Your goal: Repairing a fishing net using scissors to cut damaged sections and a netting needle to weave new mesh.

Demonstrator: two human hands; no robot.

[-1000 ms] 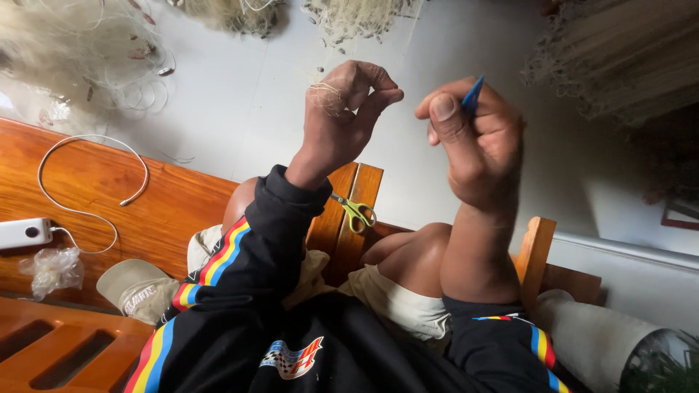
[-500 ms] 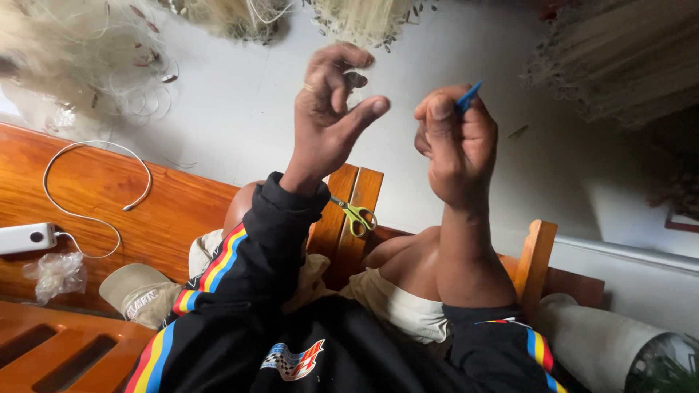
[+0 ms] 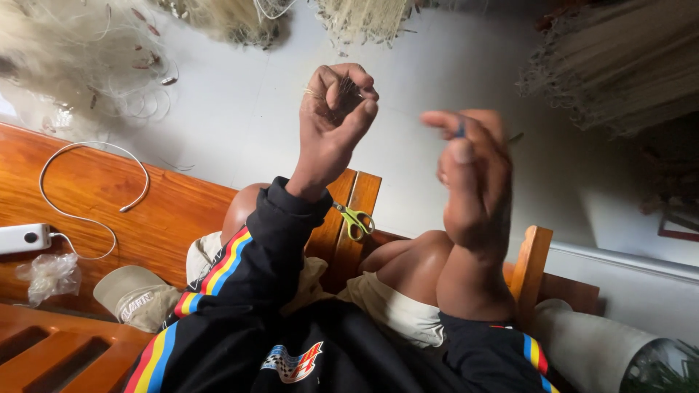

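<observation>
Pale, smooth floor fills the space beyond the hands, with heaps of fine fishing net (image 3: pixel 80 65) piled above and to the left of them and a straw-coloured, stringy bundle (image 3: pixel 626 65) off to the upper right.

Raised in front of the camera, the left hand (image 3: pixel 331 120) is curled closed, thumb pressed against the fingertips, pinching a small dark tuft of thin net strands (image 3: pixel 348 91). Just beside it, the right hand (image 3: pixel 473 175) is motion-blurred; its fingers are folded round a slim blue tool (image 3: pixel 460 132), of which only a short tip shows. A nearly invisible line seems to run between the two hands, though it is too thin to be sure.

Judging by the pinched strands and the tool, the mending or knotting looks to be mid-stitch, and the large loose heaps suggest much netting is not yet worked.

Below the left hand, small scissors (image 3: pixel 355 218) with yellow-green handles lie on a glossy orange-brown wooden seat (image 3: pixel 349 211). Further left, a white cable (image 3: pixel 87 182) loops across a polished wooden bench (image 3: pixel 167 211), near a crumpled clear plastic bag (image 3: pixel 49 276) and a soft beige cap (image 3: pixel 138 295).
</observation>
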